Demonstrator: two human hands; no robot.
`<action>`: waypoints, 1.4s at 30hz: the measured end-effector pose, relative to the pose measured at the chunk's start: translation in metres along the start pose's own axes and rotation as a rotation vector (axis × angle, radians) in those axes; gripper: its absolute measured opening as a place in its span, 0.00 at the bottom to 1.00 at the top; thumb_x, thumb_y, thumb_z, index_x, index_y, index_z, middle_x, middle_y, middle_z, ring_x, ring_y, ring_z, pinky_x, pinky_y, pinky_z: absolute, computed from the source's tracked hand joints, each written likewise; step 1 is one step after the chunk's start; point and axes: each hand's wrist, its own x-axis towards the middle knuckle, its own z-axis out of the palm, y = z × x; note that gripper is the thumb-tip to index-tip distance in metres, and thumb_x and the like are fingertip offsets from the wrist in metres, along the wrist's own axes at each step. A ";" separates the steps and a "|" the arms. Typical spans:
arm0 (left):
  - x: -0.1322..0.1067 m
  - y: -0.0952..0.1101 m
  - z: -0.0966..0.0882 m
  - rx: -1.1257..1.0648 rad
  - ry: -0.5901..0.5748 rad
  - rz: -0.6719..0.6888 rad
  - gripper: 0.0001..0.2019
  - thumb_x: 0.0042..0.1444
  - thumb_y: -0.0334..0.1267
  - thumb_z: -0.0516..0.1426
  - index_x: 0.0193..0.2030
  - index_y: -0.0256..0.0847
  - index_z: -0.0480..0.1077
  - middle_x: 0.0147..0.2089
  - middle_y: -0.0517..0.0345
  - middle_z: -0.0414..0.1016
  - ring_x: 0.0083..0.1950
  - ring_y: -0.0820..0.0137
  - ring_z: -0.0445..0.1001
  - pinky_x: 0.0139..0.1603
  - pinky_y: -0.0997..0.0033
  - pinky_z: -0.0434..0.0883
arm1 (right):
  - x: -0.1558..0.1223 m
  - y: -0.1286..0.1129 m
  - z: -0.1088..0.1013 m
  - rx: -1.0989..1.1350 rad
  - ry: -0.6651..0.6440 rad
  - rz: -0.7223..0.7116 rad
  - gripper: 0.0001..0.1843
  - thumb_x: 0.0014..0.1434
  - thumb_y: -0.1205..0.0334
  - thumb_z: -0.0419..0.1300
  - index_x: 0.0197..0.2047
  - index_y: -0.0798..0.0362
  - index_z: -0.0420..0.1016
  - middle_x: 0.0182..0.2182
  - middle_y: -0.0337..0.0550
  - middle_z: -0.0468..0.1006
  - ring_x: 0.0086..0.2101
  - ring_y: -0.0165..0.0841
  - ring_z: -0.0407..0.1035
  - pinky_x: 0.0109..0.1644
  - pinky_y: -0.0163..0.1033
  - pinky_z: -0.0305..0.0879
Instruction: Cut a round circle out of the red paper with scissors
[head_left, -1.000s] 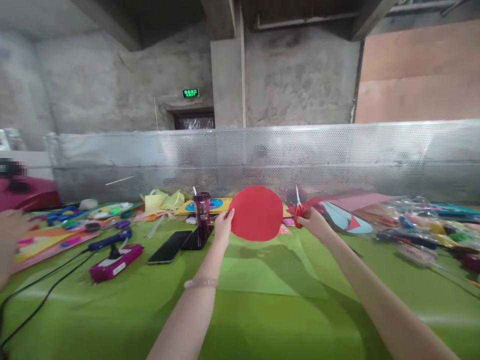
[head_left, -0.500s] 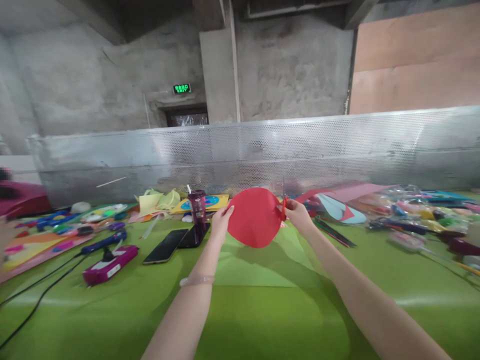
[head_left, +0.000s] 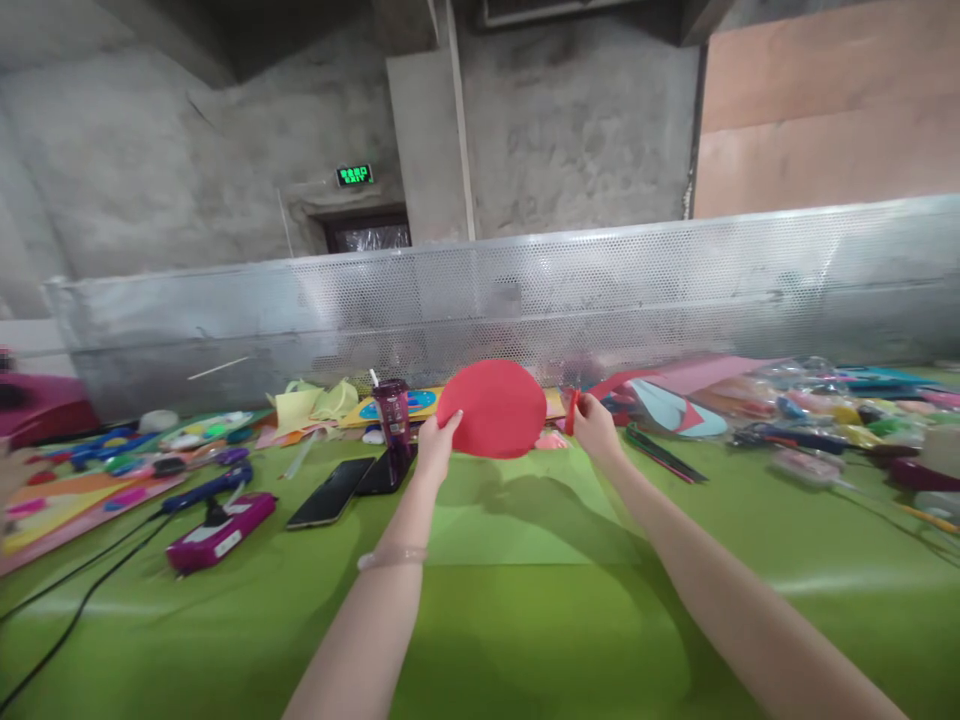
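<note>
Now the red paper disc (head_left: 492, 408) is held up by the left hand (head_left: 436, 440) alone, at the middle of the scene above the table. Half a second earlier both hands were at its edges and it bowed slightly; the right hand (head_left: 595, 425) has since moved off its right edge, and the disc looks flatter. The left thumb lies on the disc's face, pinching its left edge against the fingers. The right hand, just to the right of the disc and apart from it, is closed around the red handles of a pair of scissors (head_left: 572, 411), whose blades are too blurred to read.

Below the disc, a pale green sheet (head_left: 517, 515) lies on the bright green table cover (head_left: 540, 640). To the left stand a purple cup (head_left: 394, 412) with a straw, a black phone (head_left: 331, 493) and, nearer the left edge, a magenta power strip (head_left: 221, 532) with cables. To the right are thin dark strips (head_left: 664, 453), a light blue paper piece (head_left: 675, 408) and plastic-wrapped craft supplies. Along the far side runs a perforated metal panel (head_left: 540, 290); beyond it rises a bare concrete wall (head_left: 585, 130) with a lit green exit sign (head_left: 354, 176).
</note>
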 end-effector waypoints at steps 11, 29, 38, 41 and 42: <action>-0.001 0.004 0.004 -0.046 0.081 -0.005 0.19 0.44 0.44 0.62 0.41 0.35 0.72 0.39 0.48 0.76 0.42 0.62 0.73 0.47 0.60 0.67 | -0.013 0.008 0.024 0.152 -0.261 0.094 0.09 0.52 0.57 0.53 0.25 0.53 0.61 0.18 0.39 0.70 0.19 0.30 0.68 0.22 0.34 0.63; -0.003 0.007 0.006 -0.013 0.103 0.041 0.17 0.44 0.44 0.61 0.40 0.36 0.73 0.39 0.49 0.76 0.45 0.60 0.72 0.50 0.59 0.65 | -0.018 0.012 0.032 0.336 -0.432 0.113 0.10 0.52 0.56 0.54 0.29 0.55 0.65 0.17 0.34 0.66 0.17 0.25 0.64 0.22 0.33 0.68; -0.004 0.009 0.005 -0.015 0.102 0.044 0.17 0.46 0.44 0.60 0.41 0.36 0.72 0.40 0.49 0.76 0.45 0.61 0.72 0.50 0.61 0.65 | -0.021 0.007 0.029 0.378 -0.446 0.149 0.10 0.51 0.56 0.56 0.26 0.55 0.64 0.17 0.35 0.66 0.17 0.25 0.62 0.23 0.34 0.69; -0.005 0.010 0.006 -0.010 0.105 0.051 0.17 0.46 0.44 0.60 0.41 0.36 0.72 0.40 0.49 0.76 0.46 0.61 0.71 0.50 0.61 0.65 | -0.021 0.006 0.028 0.398 -0.452 0.166 0.10 0.50 0.56 0.56 0.26 0.55 0.63 0.17 0.35 0.66 0.18 0.25 0.62 0.24 0.34 0.70; -0.005 0.010 0.006 -0.009 0.105 0.052 0.17 0.46 0.44 0.60 0.41 0.36 0.72 0.40 0.49 0.76 0.46 0.61 0.71 0.50 0.61 0.65 | -0.022 0.005 0.028 0.402 -0.457 0.162 0.10 0.50 0.56 0.56 0.26 0.55 0.63 0.17 0.35 0.65 0.18 0.25 0.62 0.24 0.34 0.70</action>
